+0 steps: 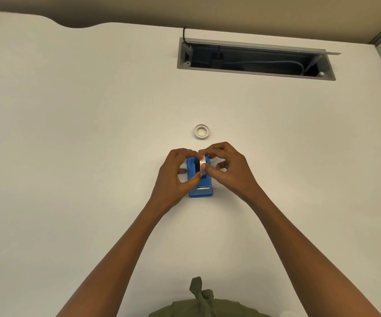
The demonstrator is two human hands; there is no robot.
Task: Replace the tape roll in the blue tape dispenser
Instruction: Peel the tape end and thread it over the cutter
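— Tape dispenser (200, 191), blue, sits on the white desk (70, 133) about midway across, nearer the front edge than the back, and both hands are on it.

— Start from the left for me.

— Left hand (175, 172) is curled against the dispenser's left side, thumb and fingertips pinching the tape roll (202, 164) that stands on edge in the cradle. A dark hub shows just beside the roll.

— And the other?

— Right hand (228, 168) pinches the same roll from the right, thumb at its near face, forefinger hooked over the top. Both sets of fingers are clamped on it.

— Anything else?

— A second ring, the spare roll (201, 132), lies flat just beyond the hands. Toward the back right corner, an open cable tray (253, 58) is sunk into the desk.
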